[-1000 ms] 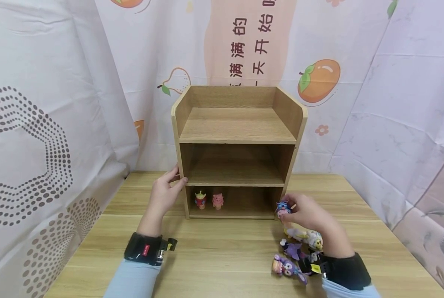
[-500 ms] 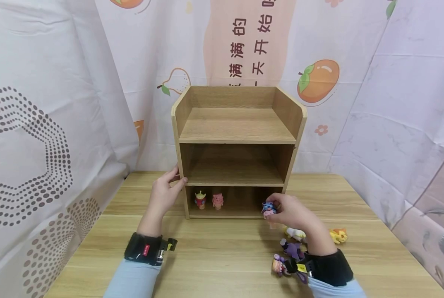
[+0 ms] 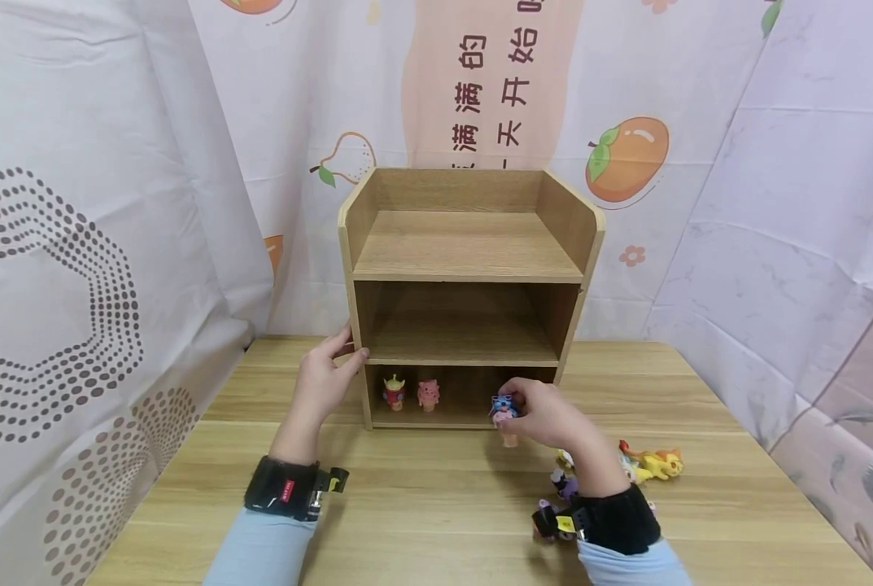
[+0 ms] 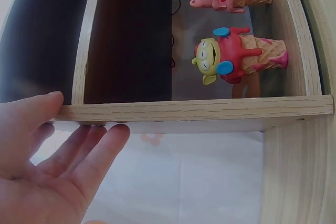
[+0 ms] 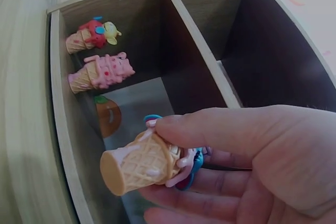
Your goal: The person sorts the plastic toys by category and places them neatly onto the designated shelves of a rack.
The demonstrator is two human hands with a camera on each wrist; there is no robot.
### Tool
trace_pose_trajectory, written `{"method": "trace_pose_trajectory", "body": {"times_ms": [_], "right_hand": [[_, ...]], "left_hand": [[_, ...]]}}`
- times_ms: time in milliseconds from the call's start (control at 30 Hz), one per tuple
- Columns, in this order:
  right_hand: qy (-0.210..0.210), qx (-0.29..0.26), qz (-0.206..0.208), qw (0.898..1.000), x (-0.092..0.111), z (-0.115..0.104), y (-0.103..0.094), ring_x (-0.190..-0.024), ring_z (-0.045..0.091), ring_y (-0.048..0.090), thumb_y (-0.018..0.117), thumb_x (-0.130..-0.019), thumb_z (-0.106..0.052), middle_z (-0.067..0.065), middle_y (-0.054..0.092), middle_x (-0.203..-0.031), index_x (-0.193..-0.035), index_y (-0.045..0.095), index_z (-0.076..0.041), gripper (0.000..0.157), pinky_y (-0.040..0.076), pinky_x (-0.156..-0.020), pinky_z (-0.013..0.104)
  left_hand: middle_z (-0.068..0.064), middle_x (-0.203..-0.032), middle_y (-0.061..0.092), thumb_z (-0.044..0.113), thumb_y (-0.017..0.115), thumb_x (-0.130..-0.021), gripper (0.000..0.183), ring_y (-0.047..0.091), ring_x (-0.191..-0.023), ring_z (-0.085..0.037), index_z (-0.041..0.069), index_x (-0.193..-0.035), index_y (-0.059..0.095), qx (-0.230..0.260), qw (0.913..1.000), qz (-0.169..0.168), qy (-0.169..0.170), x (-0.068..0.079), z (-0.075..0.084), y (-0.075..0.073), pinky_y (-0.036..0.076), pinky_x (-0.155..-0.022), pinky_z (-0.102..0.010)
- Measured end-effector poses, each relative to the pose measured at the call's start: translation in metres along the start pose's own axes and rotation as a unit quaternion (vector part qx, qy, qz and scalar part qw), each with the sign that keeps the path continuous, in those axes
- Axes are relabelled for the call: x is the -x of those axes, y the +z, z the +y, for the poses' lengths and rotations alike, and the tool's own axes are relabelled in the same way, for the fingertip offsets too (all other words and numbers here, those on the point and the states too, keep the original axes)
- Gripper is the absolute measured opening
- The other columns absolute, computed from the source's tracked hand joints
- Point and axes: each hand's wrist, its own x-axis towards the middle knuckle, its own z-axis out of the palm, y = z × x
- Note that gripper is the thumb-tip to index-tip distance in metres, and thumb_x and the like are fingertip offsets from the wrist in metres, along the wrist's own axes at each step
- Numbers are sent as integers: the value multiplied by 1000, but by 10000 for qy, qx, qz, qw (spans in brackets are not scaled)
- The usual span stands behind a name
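Observation:
My right hand (image 3: 549, 411) pinches a blue-headed figurine (image 3: 504, 411) with a pink body on a waffle-cone base, just in front of the lowest shelf compartment. The right wrist view shows the thumb across the figurine, with its cone base (image 5: 139, 163) pointing away from the palm. At the left side of the wooden shelf (image 3: 469, 277), my left hand (image 3: 326, 378) holds the side panel, thumb at the front edge and fingers along the outside. Standing in the bottom compartment are a red cone figurine with a yellow-green head (image 3: 394, 393) and a pink cone figurine (image 3: 428, 395).
Several toy figures lie on the table (image 3: 407, 505) at the right, partly hidden behind my right forearm. A yellow figure (image 3: 659, 464) shows beyond it. Patterned cloth (image 3: 502, 81) hangs behind the shelf.
My right hand has carried the blue-headed figurine leftward, from the shelf's right edge to the front of the bottom compartment. My left hand stays at the side panel.

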Motion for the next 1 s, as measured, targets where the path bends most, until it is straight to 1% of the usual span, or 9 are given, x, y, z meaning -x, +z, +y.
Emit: {"method": "trace_pose_trajectory", "body": {"times_ms": [233,433,600,833,1000], "right_hand": [[118,-73,105,9998,-8,-2,11,-84,17,61,85,-84,-20,3,67,-94,-117,67,-5,40,56,-76,38],[209,-172,178,9995,-15,-4,20,-87,18,62,85,-85,-19,3,68,-96,-116,68,-6,39,56,-80,40],[273,-184,197,9993,-19,-5,26,-88,19,61,86,-84,-18,5,68,-97,-116,68,-5,39,55,-81,41],[444,-305,389,9978,-24,-4,34,-87,21,61,87,-82,-16,6,66,-97,-117,67,-3,42,55,-79,39],[599,-487,546,9955,-29,-4,38,-86,21,60,88,-79,-14,6,65,-96,-120,66,-2,48,54,-79,39]], "left_hand": [[-17,-146,55,25,71,-99,59,61,-124,-33,4,-149,50,5,10000,13,-23,-1,-1,1,54,-96,-53],[-17,-147,54,25,71,-99,59,61,-124,-33,4,-149,49,11,10000,12,-13,0,0,1,53,-97,-52],[-16,-147,54,25,70,-99,59,61,-124,-33,6,-150,49,37,10000,-8,-19,0,0,0,51,-99,-55],[-16,-145,56,26,70,-99,58,61,-123,-34,7,-150,50,-15,10000,1,-27,1,0,-1,51,-99,-56],[-16,-145,57,25,71,-98,58,62,-122,-33,6,-149,51,25,10000,27,50,0,1,0,51,-98,-57]]}}
